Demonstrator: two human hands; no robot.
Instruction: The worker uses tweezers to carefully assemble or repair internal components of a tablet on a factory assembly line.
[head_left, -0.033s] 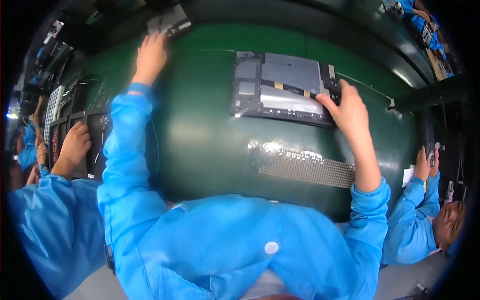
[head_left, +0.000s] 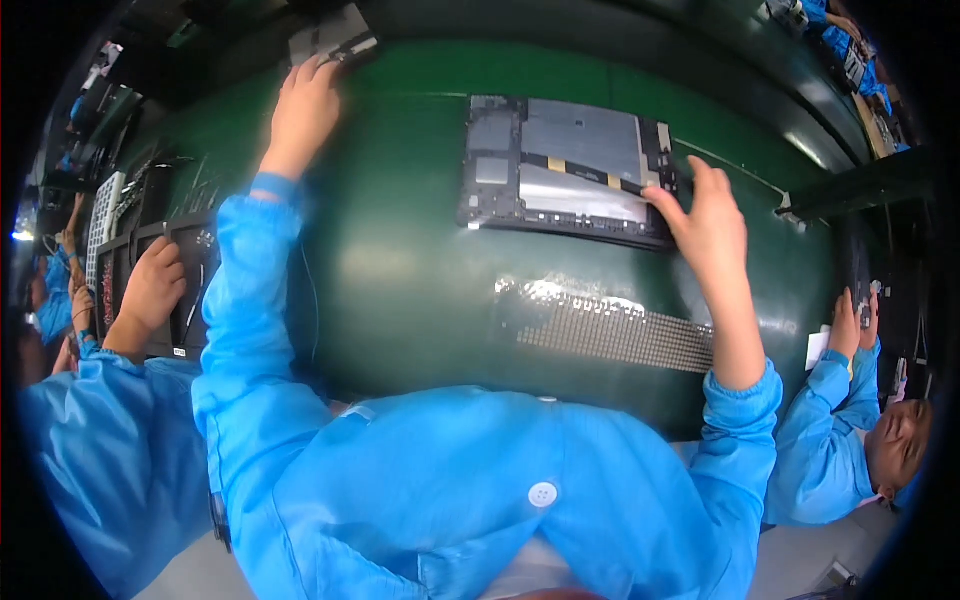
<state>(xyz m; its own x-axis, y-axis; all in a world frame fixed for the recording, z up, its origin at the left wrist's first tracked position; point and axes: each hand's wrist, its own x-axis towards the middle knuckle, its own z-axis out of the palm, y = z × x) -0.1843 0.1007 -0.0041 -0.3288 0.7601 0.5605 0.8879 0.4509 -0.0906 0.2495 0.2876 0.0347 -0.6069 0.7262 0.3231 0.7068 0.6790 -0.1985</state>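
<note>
Near the far middle of the green table lies a flat, dark-framed electronic assembly [head_left: 580,140], like an opened tablet, with a grey plate, a silver panel and a black strip with yellow tape patches. My right hand [head_left: 710,230] hovers at its right end, thumb and fingers spread, the thumb tip by the strip's end. At the far left my left hand [head_left: 303,108] reaches a second grey and black panel [head_left: 335,38]. Its bent fingers close on that panel's near edge, with the thumb side partly hidden and slightly blurred.
A clear sheet with rows of small dots [head_left: 610,328] lies on the table before me. Left, a co-worker's hand [head_left: 155,285] is over a dark tray [head_left: 140,240]; right, another co-worker's hands [head_left: 855,320] hold a dark part. A dark bar [head_left: 860,185] juts in at right.
My right fingers have lifted a little off the assembly's right end and spread apart. My left hand has edged slightly farther onto the second panel's near edge. The view has shifted a little.
</note>
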